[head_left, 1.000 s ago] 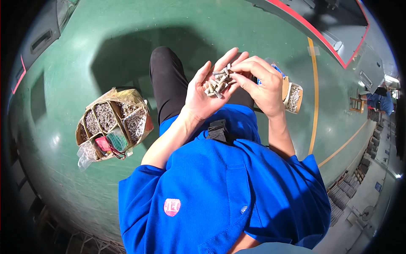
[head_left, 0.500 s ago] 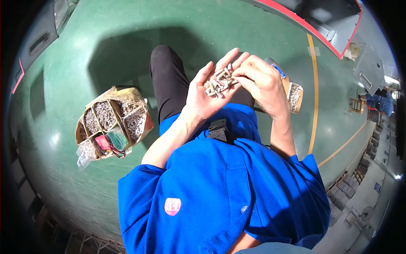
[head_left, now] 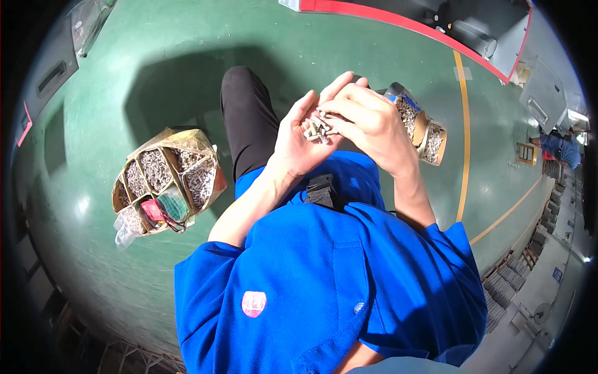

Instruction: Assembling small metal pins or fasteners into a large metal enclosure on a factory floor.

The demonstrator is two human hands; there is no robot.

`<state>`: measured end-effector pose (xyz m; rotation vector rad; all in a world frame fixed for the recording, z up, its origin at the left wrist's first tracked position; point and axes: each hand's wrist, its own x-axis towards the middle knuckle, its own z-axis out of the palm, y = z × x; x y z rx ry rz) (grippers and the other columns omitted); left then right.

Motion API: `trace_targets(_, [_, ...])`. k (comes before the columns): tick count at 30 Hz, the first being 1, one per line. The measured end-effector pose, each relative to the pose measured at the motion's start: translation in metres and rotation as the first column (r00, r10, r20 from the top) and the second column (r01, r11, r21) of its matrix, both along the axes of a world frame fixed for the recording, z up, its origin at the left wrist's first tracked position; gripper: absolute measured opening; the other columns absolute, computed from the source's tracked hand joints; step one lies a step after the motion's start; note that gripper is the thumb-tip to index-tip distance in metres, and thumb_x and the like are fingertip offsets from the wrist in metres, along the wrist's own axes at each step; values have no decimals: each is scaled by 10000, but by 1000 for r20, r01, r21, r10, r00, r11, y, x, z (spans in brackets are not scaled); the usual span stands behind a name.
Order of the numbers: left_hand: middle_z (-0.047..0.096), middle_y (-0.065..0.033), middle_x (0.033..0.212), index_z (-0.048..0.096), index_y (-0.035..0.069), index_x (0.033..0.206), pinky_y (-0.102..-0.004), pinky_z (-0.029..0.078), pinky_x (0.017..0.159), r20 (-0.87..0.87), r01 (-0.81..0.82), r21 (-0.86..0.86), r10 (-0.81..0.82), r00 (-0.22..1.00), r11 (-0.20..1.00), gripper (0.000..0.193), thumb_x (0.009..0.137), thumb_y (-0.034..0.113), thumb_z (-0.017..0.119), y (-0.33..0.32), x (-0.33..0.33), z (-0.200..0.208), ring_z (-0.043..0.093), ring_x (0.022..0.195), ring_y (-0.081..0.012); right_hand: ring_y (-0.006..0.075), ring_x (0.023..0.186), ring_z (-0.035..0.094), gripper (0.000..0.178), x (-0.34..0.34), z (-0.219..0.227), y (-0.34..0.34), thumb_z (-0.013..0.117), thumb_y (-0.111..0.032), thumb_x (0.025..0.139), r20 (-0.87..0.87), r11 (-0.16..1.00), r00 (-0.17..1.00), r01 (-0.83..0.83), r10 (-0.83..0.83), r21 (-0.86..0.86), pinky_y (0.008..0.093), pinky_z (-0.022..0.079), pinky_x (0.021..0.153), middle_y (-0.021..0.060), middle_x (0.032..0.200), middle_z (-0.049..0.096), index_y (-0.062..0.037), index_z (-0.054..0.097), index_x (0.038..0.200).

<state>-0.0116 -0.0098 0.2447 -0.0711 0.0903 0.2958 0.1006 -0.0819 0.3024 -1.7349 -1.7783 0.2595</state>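
Note:
My left hand is held palm up in front of my waist, cupped under a small heap of short, cylindrical metal pieces. Over that palm bends my right hand, its thumb and fingers closed together at the heap's upper side. Pale pieces show at its fingertips, but how many it pinches is hidden behind the fingers. Part of the heap lies uncovered near the heel of the left palm.
On the green floor at left stands a worn, divided carton of similar small parts, with a red item in one compartment. Right of my knees are further boxes of parts. A red-edged grey machine stands ahead. A person is far right.
My right hand has shifted left and closer over the palm, covering the upper part of the heap. More of the boxes at right now shows. The left hand stays nearly still.

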Motion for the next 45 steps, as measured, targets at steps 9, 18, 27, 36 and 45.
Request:
trace_targets(9, [330,-167,1438,279,13,1409,-399,288,1082,-7,38,-103,-39,999,994,532,955,284,339,-4,-1,-6,370,1298,-263,269,734,614,127,3,-3,-1,646,-58,760,-6,998,1000,29,-29,-56,355,486,637,102,832,606,-34,635,884])
trace_targets(18, [439,-130,1364,347,-26,1365,-403,333,1063,61,19,-189,-8,998,982,493,958,252,348,-5,-3,-8,460,1213,-222,229,759,623,142,10,8,-8,643,-34,765,-208,996,975,65,-77,-64,320,503,678,74,862,628,-38,659,906])
trace_targets(27, [468,-208,1297,388,-49,1306,-464,321,1078,108,79,-282,-50,993,956,464,946,245,403,-6,-5,-21,464,1206,-306,128,817,625,89,18,-3,-8,595,-13,851,-825,999,564,13,33,49,248,500,737,66,891,649,25,656,904])
trace_targets(36, [464,-149,1338,354,8,1375,-376,430,958,77,39,-94,-32,997,995,518,931,266,428,-1,-3,-18,525,1136,-257,244,795,588,223,12,10,-10,719,-89,688,-306,998,950,-68,61,-10,333,478,694,91,855,613,-31,656,894])
trace_targets(45, [618,-122,1015,555,6,1108,-376,516,846,-218,-106,-249,51,975,963,262,958,170,417,10,1,-56,598,967,-234,228,782,596,197,24,30,11,712,-72,680,-210,998,977,-9,23,64,334,473,720,75,833,640,-19,658,862])
